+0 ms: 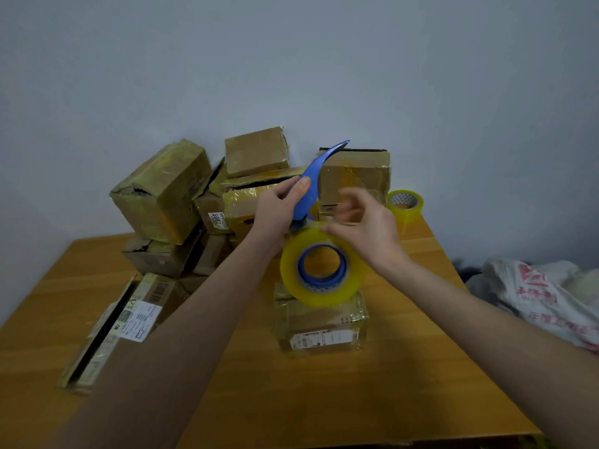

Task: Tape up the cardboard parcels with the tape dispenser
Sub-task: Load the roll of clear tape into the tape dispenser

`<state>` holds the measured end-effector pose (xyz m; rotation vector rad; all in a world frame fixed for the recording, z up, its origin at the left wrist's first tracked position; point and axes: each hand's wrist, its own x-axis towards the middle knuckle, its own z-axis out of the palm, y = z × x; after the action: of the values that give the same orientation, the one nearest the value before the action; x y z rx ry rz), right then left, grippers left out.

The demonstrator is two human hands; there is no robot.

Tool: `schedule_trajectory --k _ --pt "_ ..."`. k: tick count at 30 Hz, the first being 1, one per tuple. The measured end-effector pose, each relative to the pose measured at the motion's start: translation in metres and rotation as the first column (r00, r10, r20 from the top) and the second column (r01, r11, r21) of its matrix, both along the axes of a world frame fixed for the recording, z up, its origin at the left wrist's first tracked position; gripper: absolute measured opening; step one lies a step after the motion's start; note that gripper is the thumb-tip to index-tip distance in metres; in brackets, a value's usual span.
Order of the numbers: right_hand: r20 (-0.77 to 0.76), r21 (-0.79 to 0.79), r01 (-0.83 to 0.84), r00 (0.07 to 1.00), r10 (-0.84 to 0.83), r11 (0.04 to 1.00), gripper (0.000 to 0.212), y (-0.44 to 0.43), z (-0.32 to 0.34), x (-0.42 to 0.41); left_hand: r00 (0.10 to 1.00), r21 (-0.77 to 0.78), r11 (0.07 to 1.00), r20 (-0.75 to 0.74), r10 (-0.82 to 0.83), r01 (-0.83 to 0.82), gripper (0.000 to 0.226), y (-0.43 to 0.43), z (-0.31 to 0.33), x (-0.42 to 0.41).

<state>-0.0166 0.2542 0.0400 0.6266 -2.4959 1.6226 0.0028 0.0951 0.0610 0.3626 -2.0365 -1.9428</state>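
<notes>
tape dispenser held up over a small parcel, both hands on it

my left hand [282, 205] is wrapped round the blue handle of the tape dispenser [316, 170], raised above the table [389, 384]. my right hand [366, 225] sits at the top edge of its yellow tape roll [291, 270], fingers blurred, so i cannot tell if they pinch the tape end. the small parcel [321, 328] lies under the roll, the pile of parcels [162, 192] stands against the wall behind, a spare roll [405, 205] to its right.
</notes>
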Motion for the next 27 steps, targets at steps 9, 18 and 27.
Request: schedule_trajectory --k 9,18,27 --pt "0.218 0.344 -0.232 0.962 0.163 0.91 0.072 0.017 -0.015 -0.02 0.996 -0.076 0.996 -0.08 -0.049 0.043 0.04 0.003 0.004 -0.007" --pt "0.063 0.417 -0.09 0.996 0.07 0.904 0.076 0.032 -0.015 -0.022 0.978 -0.178 0.97 -0.098 -0.183 0.164 0.041 0.008 0.002 -0.024" --pt "-0.088 0.511 -0.038 0.991 0.096 0.859 0.066 0.047 -0.007 -0.025 0.973 -0.116 0.97 -0.06 -0.223 0.215 0.041 0.011 -0.006 -0.03"
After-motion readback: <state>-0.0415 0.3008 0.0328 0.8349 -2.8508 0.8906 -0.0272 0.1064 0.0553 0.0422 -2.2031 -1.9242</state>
